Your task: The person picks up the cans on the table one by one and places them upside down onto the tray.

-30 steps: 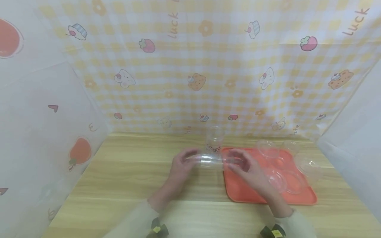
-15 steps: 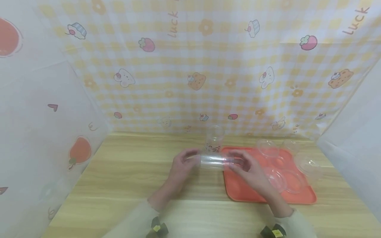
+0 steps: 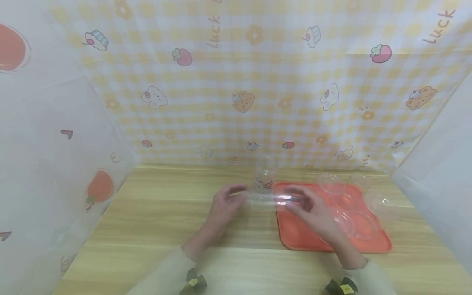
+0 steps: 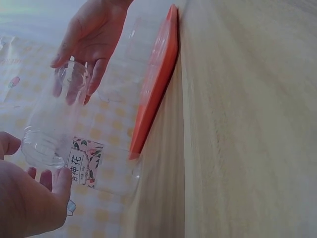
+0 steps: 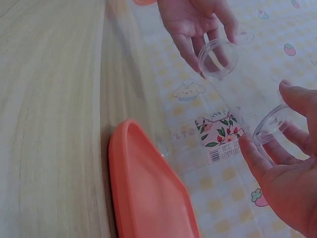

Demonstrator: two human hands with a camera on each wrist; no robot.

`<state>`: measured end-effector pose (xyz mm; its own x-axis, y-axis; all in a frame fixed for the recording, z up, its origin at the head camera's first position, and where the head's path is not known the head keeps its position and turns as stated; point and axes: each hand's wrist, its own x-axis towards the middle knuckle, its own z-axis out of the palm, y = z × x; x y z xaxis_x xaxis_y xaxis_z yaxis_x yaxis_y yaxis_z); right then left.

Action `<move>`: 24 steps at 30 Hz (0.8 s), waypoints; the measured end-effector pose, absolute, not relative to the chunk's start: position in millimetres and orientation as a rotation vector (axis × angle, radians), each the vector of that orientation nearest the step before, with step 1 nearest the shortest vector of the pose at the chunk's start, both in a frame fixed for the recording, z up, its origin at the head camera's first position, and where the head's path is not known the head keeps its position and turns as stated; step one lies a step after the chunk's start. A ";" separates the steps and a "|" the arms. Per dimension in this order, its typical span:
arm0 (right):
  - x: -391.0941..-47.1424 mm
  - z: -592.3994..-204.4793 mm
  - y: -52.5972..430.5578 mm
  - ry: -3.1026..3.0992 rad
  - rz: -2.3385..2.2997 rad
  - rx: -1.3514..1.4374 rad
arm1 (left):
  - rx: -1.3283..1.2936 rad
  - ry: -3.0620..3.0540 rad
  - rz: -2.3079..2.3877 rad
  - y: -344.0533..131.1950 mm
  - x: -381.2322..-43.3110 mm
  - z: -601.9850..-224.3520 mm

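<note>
Both hands hold a clear plastic jar [image 3: 262,201] sideways above the table. My left hand [image 3: 225,207] grips its left end with curled fingers. My right hand [image 3: 313,213] has its thumb and fingers about the right end, close around the rim in the right wrist view. The wall of the held jar [image 5: 242,94] is see-through, with nothing visible inside. Just behind it stands a second clear jar [image 3: 265,174], upright, bearing a pink floral label [image 4: 88,163] with printed characters. In the head view the held jar overlaps its base.
An orange-red tray [image 3: 295,241] lies on the wooden table [image 3: 162,221] under and beside the right forearm. Several clear round lid-like pieces [image 3: 365,225] lie on it and around its right edge. A patterned yellow-checked cloth [image 3: 206,82] rises behind the table.
My right hand has shifted slightly to the right. The bright glare on the held jar has moved from its middle toward its right end. My left hand stays nearly in place.
</note>
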<state>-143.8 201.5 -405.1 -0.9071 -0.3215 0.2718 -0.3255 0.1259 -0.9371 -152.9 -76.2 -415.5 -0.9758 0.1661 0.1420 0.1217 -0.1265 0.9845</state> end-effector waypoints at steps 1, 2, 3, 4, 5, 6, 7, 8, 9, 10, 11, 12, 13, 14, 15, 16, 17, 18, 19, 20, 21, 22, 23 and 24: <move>-143.8 -404.7 201.9 -2.355 1.963 0.674 | 0.339 2.071 2.302 -76.9 -153.7 -415.9; -143.7 -404.2 202.4 -2.354 1.968 0.673 | 0.335 2.083 2.294 -77.4 -154.3 -415.9; -143.6 -403.8 202.9 -2.356 1.969 0.669 | 0.333 2.096 2.287 -77.9 -154.7 -415.9; -143.6 -403.3 203.4 -2.358 1.967 0.666 | 0.335 2.106 2.283 -78.4 -155.2 -415.9; -143.7 -402.9 204.0 -2.358 1.961 0.666 | 0.339 2.114 2.282 -78.7 -155.8 -415.6; -143.8 -402.5 204.6 -2.362 1.959 0.664 | 0.342 2.125 2.278 -79.0 -156.2 -415.5; -143.9 -402.2 205.2 -2.368 1.950 0.660 | 0.346 2.133 2.275 -79.2 -156.4 -415.0; -144.2 -402.1 205.8 -2.363 1.951 0.663 | 0.354 2.139 2.274 -79.5 -156.7 -414.5; -144.5 -402.0 206.4 -2.360 1.951 0.667 | 0.361 2.145 2.272 -79.9 -156.8 -413.9; -144.6 -401.7 206.8 -2.355 1.952 0.675 | 0.366 2.150 2.269 -80.2 -157.1 -413.4; -144.9 -401.7 207.5 -2.350 1.949 0.680 | 0.371 2.158 2.265 -80.6 -157.5 -413.2; -145.1 -401.5 208.0 -2.345 1.953 0.682 | 0.372 2.166 2.259 -81.1 -157.8 -412.8; -145.4 -401.5 208.7 -2.337 1.951 0.693 | 0.375 2.174 2.252 -81.7 -158.3 -412.7; -145.7 -401.5 209.6 -2.330 1.952 0.701 | 0.377 2.180 2.246 -82.2 -159.0 -412.7; -145.7 -401.5 210.6 -2.331 1.944 0.705 | 0.378 2.185 2.240 -82.7 -159.6 -412.6; -146.0 -401.5 211.8 -2.326 1.936 0.717 | 0.385 2.191 2.234 -83.1 -160.4 -412.9; -146.1 -401.3 212.9 -2.322 1.932 0.724 | 0.385 2.201 2.226 -83.5 -161.0 -412.9; -146.0 -400.8 214.0 -2.322 1.927 0.733 | 0.385 2.214 2.216 -83.9 -161.6 -412.6; -145.8 -400.4 215.3 -2.325 1.923 0.740 | 0.382 2.222 2.205 -84.4 -162.3 -412.6; -145.4 -399.7 216.5 -2.332 1.912 0.741 | 0.377 2.232 2.193 -84.9 -163.0 -412.4; -144.9 -398.9 217.6 -2.338 1.905 0.742 | 0.374 2.240 2.183 -85.5 -163.6 -412.1; -144.3 -397.9 218.7 -2.345 1.898 0.741 | 0.369 2.247 2.173 -86.1 -164.1 -411.7; -143.6 -396.7 219.7 -2.355 1.892 0.734 | 0.358 2.254 2.162 -86.7 -164.5 -411.1; -143.0 -395.8 220.9 -2.367 1.877 0.728 | 0.358 2.263 2.150 -87.3 -165.2 -410.6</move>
<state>-143.0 220.9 -395.8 -0.8898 -0.3361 0.3086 -0.3771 0.1609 -0.9121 -165.2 -87.3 -410.6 -0.9740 0.1639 0.1562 0.1644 0.0379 0.9857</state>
